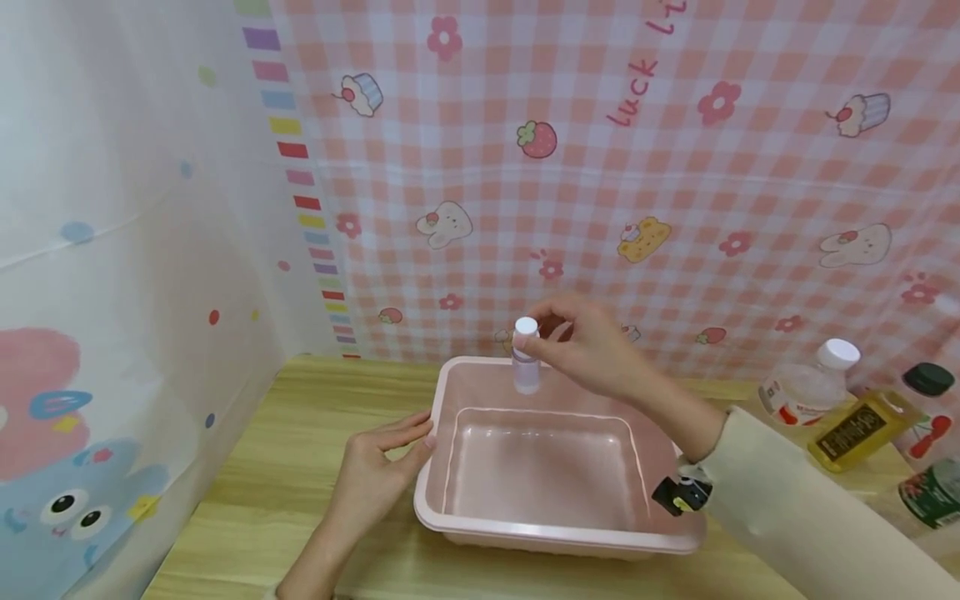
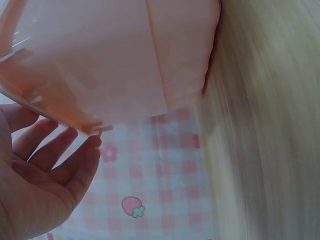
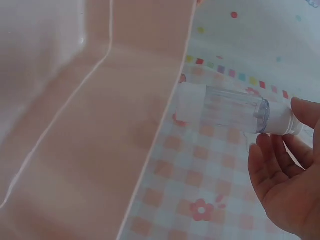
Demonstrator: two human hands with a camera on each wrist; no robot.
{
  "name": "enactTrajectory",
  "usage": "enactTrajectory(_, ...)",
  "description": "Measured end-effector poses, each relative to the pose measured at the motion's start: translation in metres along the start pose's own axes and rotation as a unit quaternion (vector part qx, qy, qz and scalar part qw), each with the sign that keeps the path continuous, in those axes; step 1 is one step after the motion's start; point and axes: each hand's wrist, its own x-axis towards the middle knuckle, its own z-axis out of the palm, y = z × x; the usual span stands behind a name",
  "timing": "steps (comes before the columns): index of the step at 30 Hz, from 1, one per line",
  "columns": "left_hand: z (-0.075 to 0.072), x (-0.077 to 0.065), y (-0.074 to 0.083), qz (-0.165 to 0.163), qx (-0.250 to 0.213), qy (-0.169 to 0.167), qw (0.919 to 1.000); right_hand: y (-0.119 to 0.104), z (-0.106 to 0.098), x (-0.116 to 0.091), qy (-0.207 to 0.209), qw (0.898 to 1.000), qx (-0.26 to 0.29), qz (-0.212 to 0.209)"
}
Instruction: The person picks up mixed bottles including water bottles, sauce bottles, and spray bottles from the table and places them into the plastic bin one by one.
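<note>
A pink plastic basin (image 1: pixel 570 540) stands on the wooden table. At its far rim, my right hand (image 1: pixel 592 346) pinches a small clear bottle (image 1: pixel 527 377) by its white cap (image 1: pixel 526 326). The bottle is upright, overlapping the far wall in the head view. From the right wrist view, the bottle (image 3: pixel 232 109) shows a clear body and a white lower end, beside the basin's rim. My left hand (image 1: pixel 375 471) touches the left rim with loosely extended fingers. In the left wrist view, those fingertips lie along the rim's edge, outside the basin (image 2: pixel 115 65).
To the right stand a clear bottle with a white cap (image 1: pixel 838 353), a yellow bottle (image 1: pixel 862 433), a dark green-capped bottle (image 1: pixel 928 378) and a green-labelled container (image 1: pixel 933 493). A pink checked cloth (image 1: pixel 480 183) hangs behind the wooden table (image 1: pixel 300 467); a white printed cloth (image 1: pixel 150 275) hangs left.
</note>
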Motion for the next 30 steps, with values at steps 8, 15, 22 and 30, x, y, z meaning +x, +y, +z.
enactTrajectory(8, 0.001, 0.000, 0.000, -0.001, 0.012, 0.001, 0.9999, 0.016, 0.017, 0.002, -0.029, 0.999, -0.015, 0.003)
enactTrajectory(15, 0.002, 0.000, 0.000, -0.008, 0.021, 0.003, 0.9997, 0.027, 0.033, 0.005, -0.061, 0.998, -0.006, -0.008)
enactTrajectory(22, 0.002, 0.001, 0.000, -0.007, 0.022, 0.003, 0.9997, 0.033, 0.044, 0.008, -0.092, 0.996, -0.017, -0.001)
enactTrajectory(30, 0.001, 0.000, 0.000, -0.001, 0.010, 0.005, 0.9999, 0.037, 0.057, 0.011, -0.132, 0.990, -0.043, 0.041)
